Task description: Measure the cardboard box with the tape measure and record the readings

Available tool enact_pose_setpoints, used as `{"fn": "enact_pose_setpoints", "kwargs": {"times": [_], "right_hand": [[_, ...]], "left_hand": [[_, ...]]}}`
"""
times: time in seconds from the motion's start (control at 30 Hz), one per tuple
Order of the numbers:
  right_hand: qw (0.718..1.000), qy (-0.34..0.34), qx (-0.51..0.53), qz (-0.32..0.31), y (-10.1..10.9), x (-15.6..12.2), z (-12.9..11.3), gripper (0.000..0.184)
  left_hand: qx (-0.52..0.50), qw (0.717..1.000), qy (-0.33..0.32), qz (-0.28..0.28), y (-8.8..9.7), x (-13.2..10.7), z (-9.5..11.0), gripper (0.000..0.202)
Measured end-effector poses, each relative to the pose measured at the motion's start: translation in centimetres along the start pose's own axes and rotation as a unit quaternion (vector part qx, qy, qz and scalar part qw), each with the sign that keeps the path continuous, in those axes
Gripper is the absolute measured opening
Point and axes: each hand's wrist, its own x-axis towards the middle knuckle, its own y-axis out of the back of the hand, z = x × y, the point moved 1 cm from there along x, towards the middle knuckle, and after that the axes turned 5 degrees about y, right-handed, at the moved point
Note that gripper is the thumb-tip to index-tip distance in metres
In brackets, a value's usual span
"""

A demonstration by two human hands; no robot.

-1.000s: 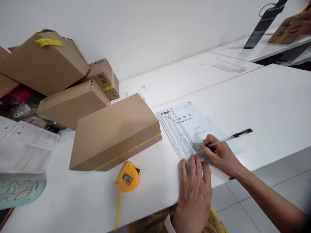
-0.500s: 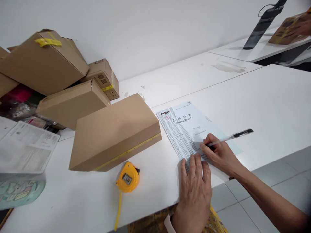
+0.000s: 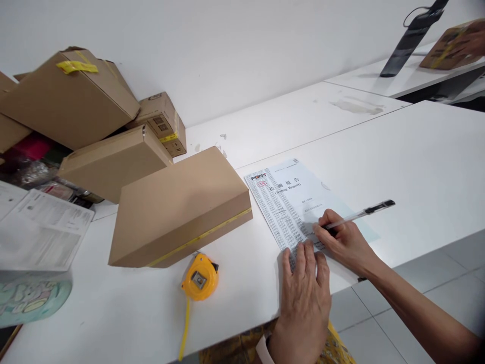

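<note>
Barely any shift, so the writing holds one spot: right hand [image 3: 344,243] pinches the pen [image 3: 359,213], tip on the sheet [image 3: 288,194] just beyond the flat, close-set fingers of the left hand [image 3: 305,298]

This looks like a packing or goods-checking room of an office kind. Plain white surfaces [image 3: 417,151] stand end to end along a bare white wall [image 3: 227,40], over a grey tiled floor [image 3: 435,293]. Sealed cardboard boxes [image 3: 178,207] are piled toward the left end, with printed forms [image 3: 41,232] at the left edge. A yellow tape measure [image 3: 199,278] lies near the front edge, beside a sheet [image 3: 288,197] headed "Testing Report". On a further surface [image 3: 401,81] at the far right, another person's hand [image 3: 470,43] rests on a box [image 3: 443,48].
</note>
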Motion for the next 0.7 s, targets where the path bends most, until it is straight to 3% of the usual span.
{"fn": "enact_pose_setpoints", "kwargs": {"times": [0.17, 0.3, 0.37, 0.43, 0.53, 0.6, 0.7], "right_hand": [[1.0, -0.014, 0.005, 0.016, 0.0, -0.1, 0.2, 0.028], [0.996, -0.02, 0.066, 0.055, 0.0, -0.1, 0.5, 0.025], [0.997, 0.007, 0.044, 0.061, 0.0, -0.1, 0.5, 0.021], [0.996, 0.056, -0.03, 0.06, -0.1, 0.1, 0.7, 0.021], [0.981, 0.123, -0.139, 0.062, -0.5, 0.3, 1.4, 0.035], [0.971, 0.137, -0.183, 0.074, -1.0, 0.4, 2.0, 0.043], [0.964, 0.135, -0.203, 0.109, -1.5, 0.9, 2.6, 0.05]], "left_hand": [[-0.002, 1.0, 0.003, -0.003, 0.5, 0.1, -0.1, 0.071], [-0.023, 1.0, 0.003, -0.006, 1.2, 0.3, -0.1, 0.061], [-0.077, 0.997, 0.009, 0.007, 1.5, 0.3, -0.3, 0.056], [-0.156, 0.986, 0.029, 0.055, 1.8, -0.3, -0.9, 0.048], [-0.218, 0.951, 0.095, 0.197, 2.2, -2.5, -3.4, 0.027], [-0.172, 0.933, 0.154, 0.277, 2.4, -4.7, -6.1, 0.026], [-0.065, 0.912, 0.264, 0.308, 2.3, -7.7, -10.9, 0.031]]}}
